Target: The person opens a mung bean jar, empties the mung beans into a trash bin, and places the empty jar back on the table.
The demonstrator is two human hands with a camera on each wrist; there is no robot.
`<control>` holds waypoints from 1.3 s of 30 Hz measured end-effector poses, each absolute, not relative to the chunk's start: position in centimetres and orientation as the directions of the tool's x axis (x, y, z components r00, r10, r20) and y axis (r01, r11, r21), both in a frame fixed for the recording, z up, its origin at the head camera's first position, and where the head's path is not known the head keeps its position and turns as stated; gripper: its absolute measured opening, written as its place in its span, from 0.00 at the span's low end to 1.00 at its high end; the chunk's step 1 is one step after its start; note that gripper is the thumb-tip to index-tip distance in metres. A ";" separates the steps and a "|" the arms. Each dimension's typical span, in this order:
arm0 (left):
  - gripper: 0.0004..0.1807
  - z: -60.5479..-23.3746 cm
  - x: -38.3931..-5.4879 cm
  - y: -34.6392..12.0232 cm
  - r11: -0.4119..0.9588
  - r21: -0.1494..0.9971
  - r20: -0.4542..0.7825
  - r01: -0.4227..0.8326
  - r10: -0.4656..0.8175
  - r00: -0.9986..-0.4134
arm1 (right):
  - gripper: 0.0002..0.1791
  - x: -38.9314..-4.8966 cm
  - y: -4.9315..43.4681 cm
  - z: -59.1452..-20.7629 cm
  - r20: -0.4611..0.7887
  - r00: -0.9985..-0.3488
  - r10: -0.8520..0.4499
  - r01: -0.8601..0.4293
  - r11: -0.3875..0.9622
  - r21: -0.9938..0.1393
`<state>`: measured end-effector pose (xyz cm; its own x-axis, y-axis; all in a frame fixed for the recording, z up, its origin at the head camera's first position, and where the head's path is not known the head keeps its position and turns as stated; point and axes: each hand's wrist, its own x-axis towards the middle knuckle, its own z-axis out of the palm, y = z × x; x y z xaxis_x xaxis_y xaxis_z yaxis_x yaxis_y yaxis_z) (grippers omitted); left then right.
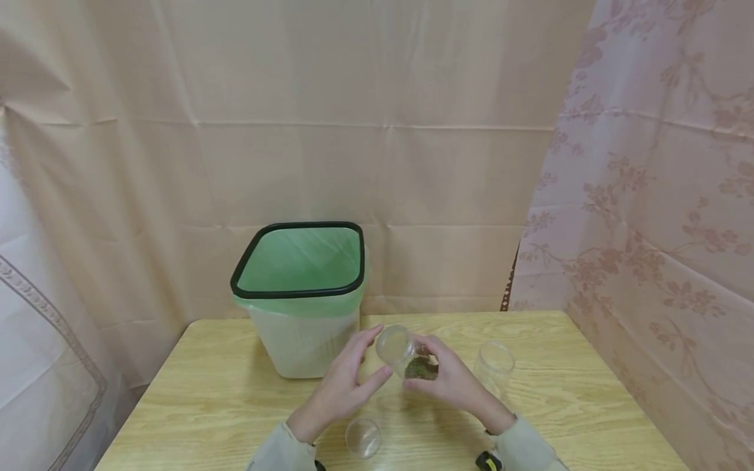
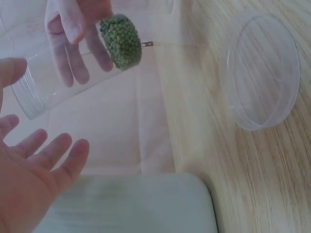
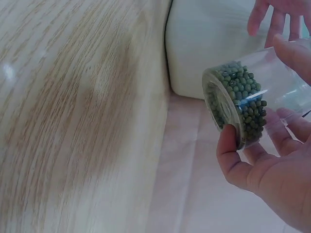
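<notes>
Head view: right hand (image 1: 452, 379) is gripping a jar (image 1: 406, 355) of green granules (image 1: 420, 369), its mouth (image 1: 392, 344) facing the spread left hand (image 1: 346, 381).

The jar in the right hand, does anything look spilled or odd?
Nothing looks spilled or damaged. The jar is tilted in the right hand, but its small green beans are gathered at the bottom, and none show on the table.

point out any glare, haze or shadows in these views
Right wrist: a white glare spot on the table near the left edge, plus a bright streak on the held jar; left wrist: a pale, hazy look, with the clear lid blending into the wood; head: a soft shadow beside the bin.
</notes>
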<state>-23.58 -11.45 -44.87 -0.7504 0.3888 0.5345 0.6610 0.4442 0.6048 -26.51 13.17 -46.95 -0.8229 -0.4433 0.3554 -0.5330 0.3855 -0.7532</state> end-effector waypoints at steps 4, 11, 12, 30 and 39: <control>0.40 -44.9 -23.6 -11.4 0.422 0.599 0.559 0.680 0.388 -0.733 | 0.43 -26.3 13.2 -46.8 0.371 -0.811 -0.452 -0.557 0.402 -0.727; 0.40 -44.7 -23.3 -11.4 0.403 0.594 0.572 0.696 0.396 -0.718 | 0.42 -26.0 13.0 -46.4 0.390 -0.790 -0.473 -0.589 0.412 -0.695; 0.40 -44.6 -23.2 -11.4 0.400 0.592 0.575 0.700 0.399 -0.714 | 0.42 -25.9 13.0 -46.3 0.392 -0.789 -0.474 -0.592 0.414 -0.692; 0.38 -44.6 -23.1 -11.5 0.400 0.542 0.601 0.739 0.429 -0.674 | 0.45 -25.5 12.6 -46.2 0.389 -0.750 -0.535 -0.644 0.457 -0.613; 0.37 -44.6 -22.9 -11.8 0.402 0.525 0.600 0.751 0.450 -0.661 | 0.42 -25.1 12.7 -45.8 0.363 -0.734 -0.574 -0.659 0.475 -0.584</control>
<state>-22.85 -11.77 -44.62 -0.6608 0.4505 0.6004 0.7505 0.4018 0.5246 -25.13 12.66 -45.79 -0.7343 -0.5739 0.3625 -0.6590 0.4746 -0.5835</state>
